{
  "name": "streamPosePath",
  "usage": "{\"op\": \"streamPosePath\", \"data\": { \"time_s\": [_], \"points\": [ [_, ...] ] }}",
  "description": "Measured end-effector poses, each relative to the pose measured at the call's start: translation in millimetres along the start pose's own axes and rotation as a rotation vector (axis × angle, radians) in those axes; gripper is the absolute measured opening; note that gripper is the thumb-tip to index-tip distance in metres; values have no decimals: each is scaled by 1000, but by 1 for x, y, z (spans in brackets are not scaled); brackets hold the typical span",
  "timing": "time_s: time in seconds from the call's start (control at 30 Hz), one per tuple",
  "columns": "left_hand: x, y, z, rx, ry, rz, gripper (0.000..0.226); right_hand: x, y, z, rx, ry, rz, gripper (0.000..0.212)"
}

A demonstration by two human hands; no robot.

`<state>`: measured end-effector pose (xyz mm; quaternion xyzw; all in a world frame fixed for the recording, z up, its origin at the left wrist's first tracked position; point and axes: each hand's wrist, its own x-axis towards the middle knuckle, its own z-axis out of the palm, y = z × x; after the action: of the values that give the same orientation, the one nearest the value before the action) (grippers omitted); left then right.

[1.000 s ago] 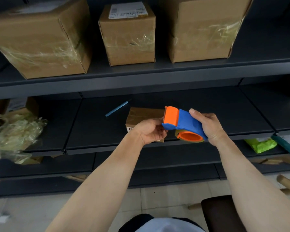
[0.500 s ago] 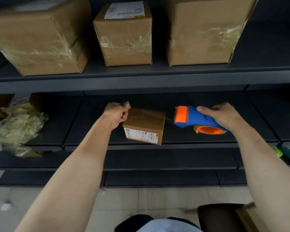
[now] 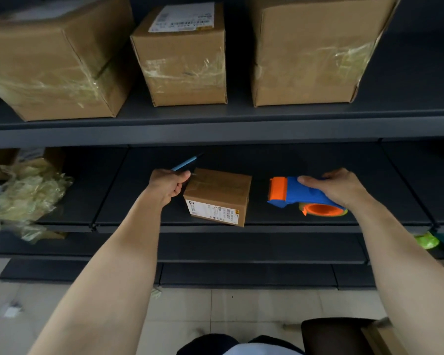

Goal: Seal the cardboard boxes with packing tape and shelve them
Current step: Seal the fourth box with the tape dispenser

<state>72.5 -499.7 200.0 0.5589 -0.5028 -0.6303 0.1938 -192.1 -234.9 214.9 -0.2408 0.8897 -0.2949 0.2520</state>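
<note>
Curled tight, the left hand's point(image 3: 168, 187) fingers press thumb to forefinger at the top left corner of the small box point(image 3: 218, 196); whether they pinch tape cannot be told. The right hand point(image 3: 341, 190) wraps its fingers over the blue handle of the tape dispenser point(image 3: 292, 193), whose orange head points at the box and stands apart from it.

A white label with barcodes covers the box's front face, its print too small to read. The label on top of the middle upper box point(image 3: 182, 52) is just as illegible.

A second ago both hands met at the dispenser in front of the box. Since half a second ago they sit spread to either side of it.

The box is plain brown cardboard, closed, sitting askew near the front edge of the middle shelf point(image 3: 318, 224). A blue pen point(image 3: 183, 165) lies behind the left hand.
</note>
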Motion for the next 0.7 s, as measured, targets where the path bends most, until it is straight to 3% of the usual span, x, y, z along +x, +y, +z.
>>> {"op": "streamPosePath", "data": {
  "time_s": [0.13, 0.27, 0.5, 0.7],
  "points": [
    [8, -3, 4, 21, 60, 15, 19, 2, -2, 6, 1, 13, 8, 56],
    [12, -12, 10, -9, 90, -2, 18, 5, -3, 12, -35, 7, 14, 62],
    [10, -20, 11, -210, 29, -84, 10, 2, -2, 34, -70, -42, 34, 71],
    [9, -18, 10, -169, -2, -129, 7, 1, -9, 52, -130, -51, -5, 68]
  ]
}}
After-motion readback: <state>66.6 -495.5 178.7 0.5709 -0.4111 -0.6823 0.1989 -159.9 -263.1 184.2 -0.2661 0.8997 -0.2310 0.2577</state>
